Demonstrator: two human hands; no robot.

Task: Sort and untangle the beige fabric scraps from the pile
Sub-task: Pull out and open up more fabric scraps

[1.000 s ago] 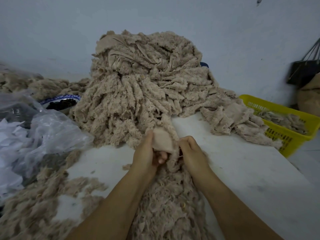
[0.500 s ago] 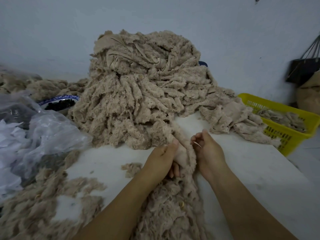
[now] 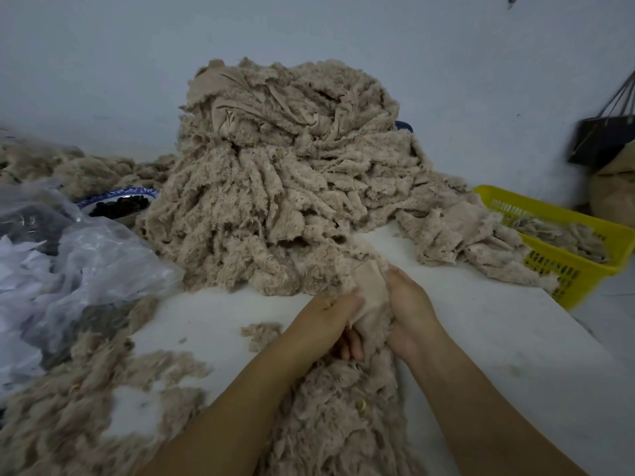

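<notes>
R hand [image 3: 409, 312] shifted onto scrap [image 3: 369, 289], clamping it; L hand [image 3: 323, 321] clamps it too; 1 scrap, 1 pile [image 3: 285, 187].

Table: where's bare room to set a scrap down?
Largest bare table patch: right of the right hand, bordered by pile and basket. Smaller one between pile, bag and left hand. Crowded: the near-left fluff, and the strip both hands grip.

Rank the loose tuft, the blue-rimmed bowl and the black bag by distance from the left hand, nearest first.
1. Loose tuft, on the table just left of the left hand.
2. Blue-rimmed bowl, far left.
3. Black bag, far right, by the wall.
</notes>
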